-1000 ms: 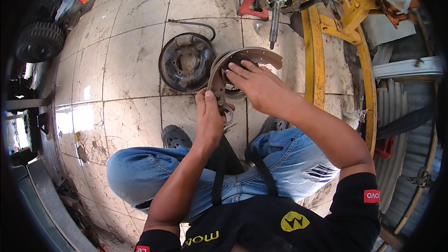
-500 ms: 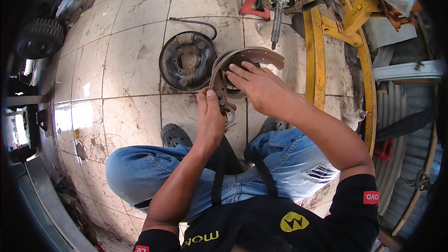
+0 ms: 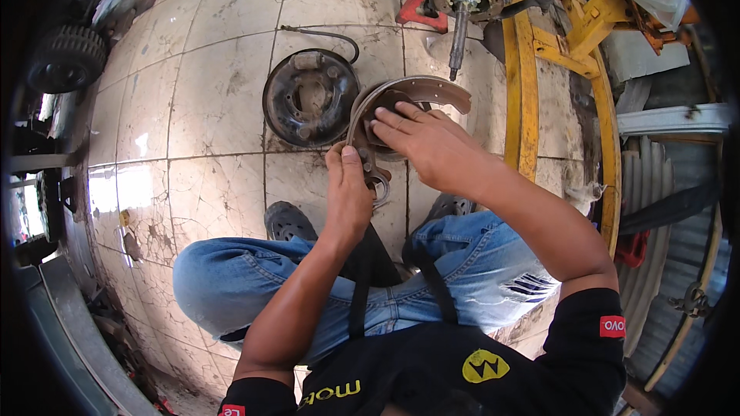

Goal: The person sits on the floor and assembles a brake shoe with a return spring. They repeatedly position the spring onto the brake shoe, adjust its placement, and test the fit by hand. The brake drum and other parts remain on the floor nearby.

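Note:
My left hand (image 3: 349, 196) grips the near end of a curved brake shoe (image 3: 438, 92), its thumb on top. The shoe arches away from me and to the right, rusty brown with a row of small holes. Inside the curve, my right hand (image 3: 428, 146) has its fingers stretched out, pressing on a dark flat piece (image 3: 391, 99) whose kind I cannot make out. A light metal ring (image 3: 381, 189) shows just right of my left hand. Left of the shoe, a round black brake backing plate (image 3: 311, 98) lies on the tiles, a dark hose (image 3: 333, 37) curving behind it.
A brake drum with a shaft (image 3: 462, 8) stands at the far right, beside a red stand (image 3: 416, 4). The yellow metal frame (image 3: 524, 100) rises along my right. At the far left is a black tyre (image 3: 68, 60). My shoes (image 3: 289, 222) rest close behind the work.
My right hand's fingers have shifted slightly left and down inside the shoe's curve, and more of the dark flat piece shows. My left hand keeps its grip.

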Tool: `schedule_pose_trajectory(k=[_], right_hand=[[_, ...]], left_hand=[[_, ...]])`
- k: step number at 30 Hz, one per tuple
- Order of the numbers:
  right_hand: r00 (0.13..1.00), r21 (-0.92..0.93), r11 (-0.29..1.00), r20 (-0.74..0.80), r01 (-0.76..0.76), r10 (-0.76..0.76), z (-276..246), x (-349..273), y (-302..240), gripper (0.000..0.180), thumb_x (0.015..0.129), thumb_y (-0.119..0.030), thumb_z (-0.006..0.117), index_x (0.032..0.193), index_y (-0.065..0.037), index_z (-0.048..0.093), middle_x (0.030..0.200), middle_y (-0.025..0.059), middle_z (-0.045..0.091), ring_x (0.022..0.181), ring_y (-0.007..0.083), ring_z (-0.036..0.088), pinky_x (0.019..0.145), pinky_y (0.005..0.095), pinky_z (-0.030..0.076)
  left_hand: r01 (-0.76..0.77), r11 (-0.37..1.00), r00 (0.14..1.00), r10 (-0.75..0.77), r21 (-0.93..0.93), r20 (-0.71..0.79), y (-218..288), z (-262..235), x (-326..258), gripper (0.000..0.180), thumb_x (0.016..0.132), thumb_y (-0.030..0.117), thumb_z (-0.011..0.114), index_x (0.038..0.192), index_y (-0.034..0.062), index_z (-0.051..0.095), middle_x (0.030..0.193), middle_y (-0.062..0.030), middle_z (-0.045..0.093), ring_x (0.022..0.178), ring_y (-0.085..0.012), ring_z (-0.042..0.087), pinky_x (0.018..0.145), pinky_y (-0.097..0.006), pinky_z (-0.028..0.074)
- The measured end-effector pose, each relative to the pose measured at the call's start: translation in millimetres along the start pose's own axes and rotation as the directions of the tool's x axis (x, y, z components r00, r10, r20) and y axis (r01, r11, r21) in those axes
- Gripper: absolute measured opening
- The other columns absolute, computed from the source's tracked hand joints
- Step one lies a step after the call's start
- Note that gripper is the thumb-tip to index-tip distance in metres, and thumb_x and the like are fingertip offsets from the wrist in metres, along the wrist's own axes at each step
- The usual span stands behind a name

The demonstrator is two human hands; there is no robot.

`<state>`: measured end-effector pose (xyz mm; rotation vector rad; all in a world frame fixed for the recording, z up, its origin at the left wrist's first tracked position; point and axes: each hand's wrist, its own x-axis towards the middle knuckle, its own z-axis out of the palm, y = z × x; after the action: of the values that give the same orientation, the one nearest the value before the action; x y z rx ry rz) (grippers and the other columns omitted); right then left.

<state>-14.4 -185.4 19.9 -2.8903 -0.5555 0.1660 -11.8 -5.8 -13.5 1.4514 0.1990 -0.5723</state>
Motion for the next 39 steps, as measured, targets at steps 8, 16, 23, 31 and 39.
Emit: schedule_pose_trajectory(k=[8, 16, 23, 31, 39], right_hand=[[1.000, -0.019, 1.000, -0.013, -0.007, 0.007, -2, 1, -2, 0.050, 0.084, -0.005, 0.054, 0.134, -0.008, 0.051, 0.145, 0.0089, 0.048, 0.130, 0.0334, 0.047, 0.098, 0.0490, 0.044], [1.000, -0.029, 1.000, -0.023, 0.003, -0.003, 1, 2, -3, 0.050, 0.085, -0.006, 0.055, 0.135, -0.011, 0.052, 0.145, 0.0076, 0.048, 0.130, 0.0324, 0.047, 0.098, 0.0496, 0.044], [0.999, 0.013, 0.999, -0.028, 0.030, -0.030, -2, 1, -6, 0.049, 0.086, -0.007, 0.053, 0.134, -0.012, 0.052, 0.145, 0.0067, 0.049, 0.130, 0.0321, 0.048, 0.100, 0.0499, 0.043], [0.998, -0.019, 0.999, 0.043, -0.041, 0.042, -6, 3, -4, 0.060, 0.081, 0.002, 0.053, 0.139, -0.013, 0.049, 0.147, 0.0045, 0.047, 0.132, 0.0316, 0.046, 0.104, 0.0465, 0.040], [0.999, -0.017, 0.999, 0.022, -0.028, 0.028, -7, 2, -7, 0.060, 0.080, 0.003, 0.053, 0.138, -0.012, 0.049, 0.147, 0.0060, 0.047, 0.130, 0.0328, 0.048, 0.103, 0.0472, 0.040]], left_hand=[[0.014, 1.000, 1.000, -0.014, -0.005, 0.011, -1, 0, 1, 0.042, 0.107, 0.038, 0.028, 0.128, 0.0027, 0.037, 0.098, -0.0097, 0.059, 0.072, -0.0130, 0.062, 0.050, -0.024, 0.043], [-0.008, 1.000, 1.000, 0.008, -0.028, -0.008, 0, 1, 0, 0.042, 0.106, 0.038, 0.028, 0.127, 0.0034, 0.038, 0.099, -0.0095, 0.057, 0.072, -0.0123, 0.061, 0.048, -0.023, 0.040], [0.028, 1.000, 1.000, -0.028, -0.002, 0.001, 1, 1, 0, 0.043, 0.106, 0.040, 0.027, 0.129, 0.0051, 0.039, 0.101, -0.0078, 0.057, 0.074, -0.0111, 0.059, 0.053, -0.024, 0.041], [0.008, 1.000, 1.000, -0.008, -0.017, -0.010, 2, 2, -1, 0.045, 0.106, 0.040, 0.028, 0.131, 0.0032, 0.036, 0.103, -0.0095, 0.057, 0.067, -0.0109, 0.057, 0.051, -0.025, 0.042], [-0.002, 1.000, 1.000, 0.003, 0.003, -0.022, -3, 2, 2, 0.045, 0.106, 0.041, 0.027, 0.130, 0.0041, 0.036, 0.089, -0.0097, 0.062, 0.063, -0.0090, 0.052, 0.049, -0.023, 0.038]])
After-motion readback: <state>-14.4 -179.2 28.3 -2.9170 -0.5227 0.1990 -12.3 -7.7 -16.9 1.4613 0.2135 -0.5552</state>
